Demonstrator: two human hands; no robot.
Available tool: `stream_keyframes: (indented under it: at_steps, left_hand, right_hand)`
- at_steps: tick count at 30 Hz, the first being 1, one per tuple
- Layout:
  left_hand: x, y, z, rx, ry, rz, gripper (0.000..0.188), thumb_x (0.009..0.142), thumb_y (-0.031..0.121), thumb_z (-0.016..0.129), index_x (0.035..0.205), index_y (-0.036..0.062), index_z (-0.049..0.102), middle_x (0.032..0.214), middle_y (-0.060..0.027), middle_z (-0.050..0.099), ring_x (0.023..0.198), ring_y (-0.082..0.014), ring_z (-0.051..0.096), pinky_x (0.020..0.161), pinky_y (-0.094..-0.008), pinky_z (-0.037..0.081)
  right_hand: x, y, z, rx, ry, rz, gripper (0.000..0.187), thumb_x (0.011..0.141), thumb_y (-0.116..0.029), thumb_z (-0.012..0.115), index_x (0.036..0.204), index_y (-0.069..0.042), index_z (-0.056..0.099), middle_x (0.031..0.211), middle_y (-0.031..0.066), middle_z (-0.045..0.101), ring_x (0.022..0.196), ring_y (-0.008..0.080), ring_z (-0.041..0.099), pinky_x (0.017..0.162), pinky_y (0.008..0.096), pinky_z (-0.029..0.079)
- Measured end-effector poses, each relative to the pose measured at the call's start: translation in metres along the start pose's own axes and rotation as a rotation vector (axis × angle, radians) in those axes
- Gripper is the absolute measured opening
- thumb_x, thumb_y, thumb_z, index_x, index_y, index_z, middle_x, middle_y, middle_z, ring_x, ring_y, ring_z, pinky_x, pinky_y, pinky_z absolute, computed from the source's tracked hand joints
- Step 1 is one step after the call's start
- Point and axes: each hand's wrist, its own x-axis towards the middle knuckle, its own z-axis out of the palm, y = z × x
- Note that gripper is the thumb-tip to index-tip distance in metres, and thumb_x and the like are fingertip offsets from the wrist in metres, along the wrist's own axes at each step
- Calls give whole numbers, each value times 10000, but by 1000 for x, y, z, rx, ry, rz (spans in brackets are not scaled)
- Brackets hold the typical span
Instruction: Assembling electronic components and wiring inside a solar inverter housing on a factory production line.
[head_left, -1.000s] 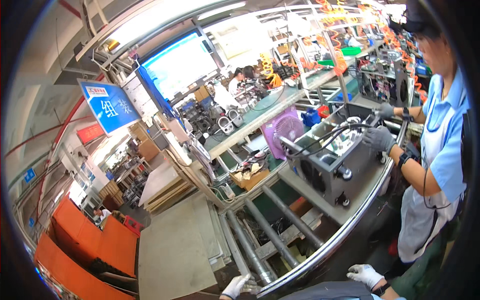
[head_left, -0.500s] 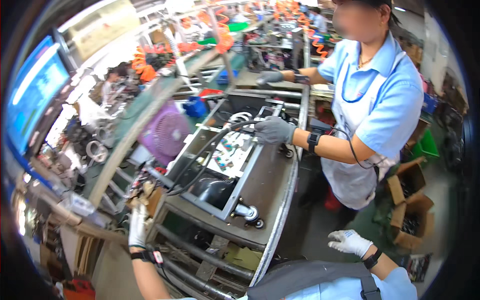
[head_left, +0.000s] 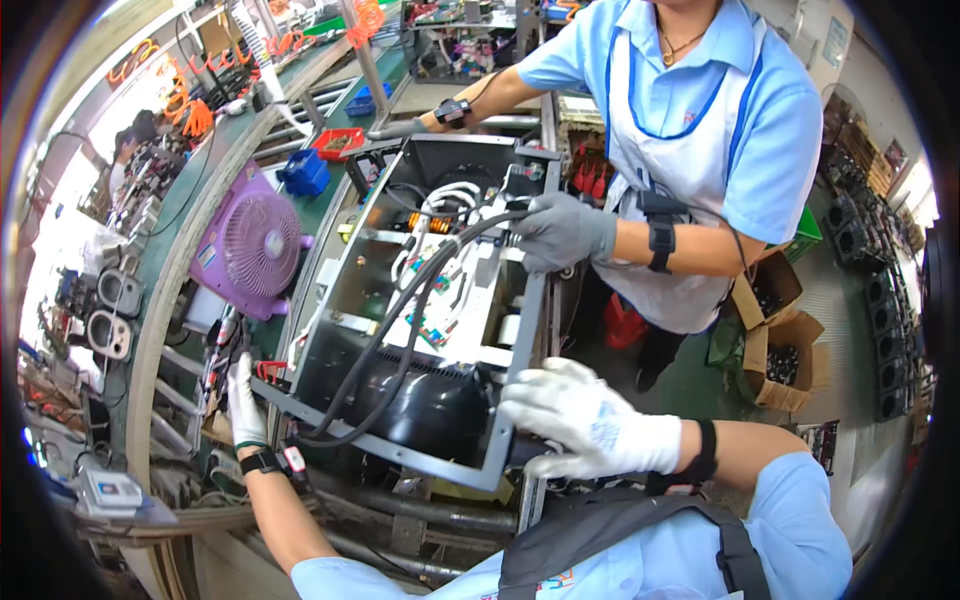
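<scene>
An open dark metal case (head_left: 345,300) lies on the rail bench, with white wires, a circuit board and a rounded black housing inside. My left hand (head_left: 243,405), in a white glove, is beside its near left corner, fingers stretched upward; what its palm touches is hidden. At the near right corner my right hand (head_left: 600,425), also white-gloved, has its fingers spread against the frame's edge. A thick black cable (head_left: 372,365) loops over the case. Across from me, a co-worker's grey-gloved hand (head_left: 565,232) grips that cable, and their other hand (head_left: 398,128) rests at the far end.
A purple fan (head_left: 250,245) stands left of the case, near a blue bin (head_left: 303,173) and a red tray (head_left: 338,144). Metal rails (head_left: 430,510) run below. Open cartons (head_left: 785,360) with small parts sit on the floor at the right.
The case's near end has shifted and sits higher over the rails. My right hand has moved from away at the right to the case's near right corner. My left hand has moved up slightly.
</scene>
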Motion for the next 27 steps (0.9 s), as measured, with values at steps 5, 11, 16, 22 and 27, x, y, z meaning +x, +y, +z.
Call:
stream_keyframes:
  at_steps: [5,11,16,22,27]
  left_hand:
    - [-94,21,31,-108,41,-22,399,967,431,484,1041,46,552,1003,-18,536,910,-124,470,856,-293,400]
    - [-174,-12,33,-526,46,-119,701,922,691,277,666,73,484,686,-60,503,647,-193,506,678,-317,439]
    - [-217,-24,63,-767,-16,-61,471,1000,461,349,692,111,412,622,17,327,547,-97,324,515,-226,306]
    - [-269,-15,95,-83,188,112,508,993,224,476,1263,-160,281,687,2,375,657,-81,390,661,-230,385]
    - [-280,5,103,-552,-166,7,462,1029,417,301,685,108,293,687,4,348,595,-114,327,585,-259,314]
  right_hand:
    - [15,-15,24,26,-273,-78,517,854,-533,561,1054,-59,608,929,156,636,926,325,616,857,451,461]
    - [-30,-10,-6,218,-498,47,448,906,-501,513,862,-79,657,686,127,643,694,313,651,628,405,505]
    - [-3,-59,-44,414,167,-207,520,906,-427,560,1136,38,579,985,206,643,904,328,645,774,374,500]
    - [39,-87,-1,381,-796,526,731,918,-611,416,1229,46,495,1008,283,623,1017,378,598,855,417,472]
    - [-3,-81,61,716,-564,745,755,920,-595,417,1171,110,520,1077,295,595,1053,390,576,917,424,439]
